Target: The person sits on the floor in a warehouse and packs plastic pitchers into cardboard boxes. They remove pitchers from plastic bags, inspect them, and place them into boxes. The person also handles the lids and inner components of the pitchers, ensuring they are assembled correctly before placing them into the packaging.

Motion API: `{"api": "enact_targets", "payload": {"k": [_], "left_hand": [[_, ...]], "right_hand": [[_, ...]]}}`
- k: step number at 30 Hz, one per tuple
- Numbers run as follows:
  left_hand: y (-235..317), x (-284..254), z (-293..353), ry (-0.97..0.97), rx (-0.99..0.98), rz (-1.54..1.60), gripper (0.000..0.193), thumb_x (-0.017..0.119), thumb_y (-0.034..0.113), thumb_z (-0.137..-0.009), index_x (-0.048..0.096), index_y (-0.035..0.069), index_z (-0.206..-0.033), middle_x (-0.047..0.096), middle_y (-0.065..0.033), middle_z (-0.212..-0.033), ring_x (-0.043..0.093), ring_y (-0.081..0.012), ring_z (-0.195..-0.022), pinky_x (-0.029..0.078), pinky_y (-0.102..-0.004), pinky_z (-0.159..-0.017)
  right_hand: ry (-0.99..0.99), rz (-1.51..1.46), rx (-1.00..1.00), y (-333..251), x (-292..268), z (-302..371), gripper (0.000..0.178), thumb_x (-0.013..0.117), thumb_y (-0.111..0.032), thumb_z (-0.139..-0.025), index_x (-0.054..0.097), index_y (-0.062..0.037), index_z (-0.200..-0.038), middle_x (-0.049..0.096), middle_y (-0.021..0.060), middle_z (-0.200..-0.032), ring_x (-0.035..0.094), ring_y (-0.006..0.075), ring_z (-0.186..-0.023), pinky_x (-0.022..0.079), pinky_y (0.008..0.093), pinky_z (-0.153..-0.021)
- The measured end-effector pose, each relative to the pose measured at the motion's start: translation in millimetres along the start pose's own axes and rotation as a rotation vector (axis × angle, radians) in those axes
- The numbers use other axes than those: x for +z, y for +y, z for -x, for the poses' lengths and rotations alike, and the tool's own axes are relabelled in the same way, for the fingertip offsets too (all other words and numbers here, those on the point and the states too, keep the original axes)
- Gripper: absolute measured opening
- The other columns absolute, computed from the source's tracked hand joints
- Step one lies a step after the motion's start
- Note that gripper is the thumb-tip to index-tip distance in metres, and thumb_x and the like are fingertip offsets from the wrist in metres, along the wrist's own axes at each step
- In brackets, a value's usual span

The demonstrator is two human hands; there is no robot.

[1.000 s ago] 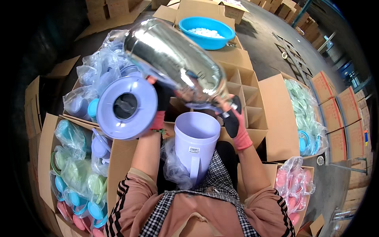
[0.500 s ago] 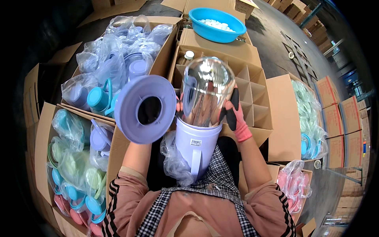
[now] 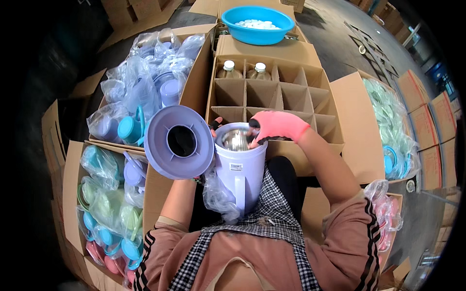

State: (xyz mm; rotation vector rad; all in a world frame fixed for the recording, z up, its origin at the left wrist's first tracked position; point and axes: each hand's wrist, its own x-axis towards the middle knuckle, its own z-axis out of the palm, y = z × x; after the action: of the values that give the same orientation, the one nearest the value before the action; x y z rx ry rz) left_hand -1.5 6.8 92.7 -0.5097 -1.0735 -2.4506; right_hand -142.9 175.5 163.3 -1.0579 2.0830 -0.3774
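A lilac thermos jug body (image 3: pixel 240 167) with a handle stands upright between my knees, clear plastic wrap bunched at its left. The silvered glass liner (image 3: pixel 236 140) sits down inside it, only its upper part showing at the mouth. My right hand (image 3: pixel 279 127), in a pink and black glove, bends over the mouth with its fingers closed at the liner. A lilac funnel-shaped collar (image 3: pixel 206 140) with a round hole is held up left of the jug. Behind it my left hand (image 3: pixel 215 125) is mostly hidden; gloved fingertips show beside the jug's rim.
Ahead, a divided carton (image 3: pixel 296 111) holds two white-capped silvered liners (image 3: pixel 259 72). Beyond it stands a blue basin (image 3: pixel 257 36) of small white pieces. Cartons of bagged lilac, teal, green and pink parts (image 3: pixel 109 199) flank me on the left; more stand on the right.
The liner has gone down from above the jug into its mouth. My right hand has moved from the liner's side to over the opening. The collar stays at the left.
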Motion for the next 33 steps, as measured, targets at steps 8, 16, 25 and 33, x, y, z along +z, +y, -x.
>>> {"api": "enact_targets", "payload": {"k": [8, 16, 25, 33], "left_hand": [[20.0, 3.0, -11.3, 0.061, -0.189, -0.059, 0.038, 0.048, 0.032, -0.084, 0.051, 0.003, -0.108, 0.054, -0.0127, -0.097, 0.044, -0.0317, -0.104, 0.033, -0.0413, -0.093], [26.8, -8.2, -62.9, -0.134, -0.066, -0.76, 0.088, 0.062, 0.037, -0.076, 0.01, 0.001, -0.137, 0.018, -0.0132, -0.14, 0.021, -0.023, -0.128, 0.017, -0.0354, -0.104], [-8.2, -35.9, 11.1, -0.052, -0.278, -0.949, 0.055, 0.044, 0.022, -0.086, 0.024, -0.003, -0.131, 0.032, -0.0173, -0.132, 0.03, -0.0256, -0.124, 0.021, -0.0343, -0.102], [4.2, -35.9, 24.6, -0.235, -0.141, -1.157, 0.091, 0.071, 0.049, -0.062, 0.029, -0.002, -0.125, 0.025, -0.0248, -0.132, 0.03, -0.0375, -0.122, 0.027, -0.0442, -0.098]], "right_hand": [[0.236, -0.51, -0.248, 21.5, 30.3, -14.0, 0.048, 0.064, -0.048, -0.07, 0.059, -0.0073, -0.096, 0.059, 0.005, -0.087, 0.055, 0.0163, -0.078, 0.043, 0.028, -0.069], [0.824, -1.317, -0.519, 19.2, -0.1, -33.3, 0.056, 0.047, -0.054, -0.083, 0.055, -0.0003, -0.097, 0.056, 0.0063, -0.092, 0.049, 0.0145, -0.087, 0.037, 0.0279, -0.082], [0.778, -1.169, -0.344, 57.1, 95.4, -28.8, 0.045, 0.044, -0.034, -0.09, 0.049, 0.0041, -0.113, 0.053, 0.0086, -0.108, 0.047, 0.013, -0.1, 0.036, 0.0256, -0.089], [0.789, -1.049, -0.51, 57.7, 103.4, -27.1, 0.036, 0.044, -0.024, -0.09, 0.048, 0.0031, -0.113, 0.052, 0.0103, -0.112, 0.047, 0.0176, -0.104, 0.033, 0.028, -0.092]]}}
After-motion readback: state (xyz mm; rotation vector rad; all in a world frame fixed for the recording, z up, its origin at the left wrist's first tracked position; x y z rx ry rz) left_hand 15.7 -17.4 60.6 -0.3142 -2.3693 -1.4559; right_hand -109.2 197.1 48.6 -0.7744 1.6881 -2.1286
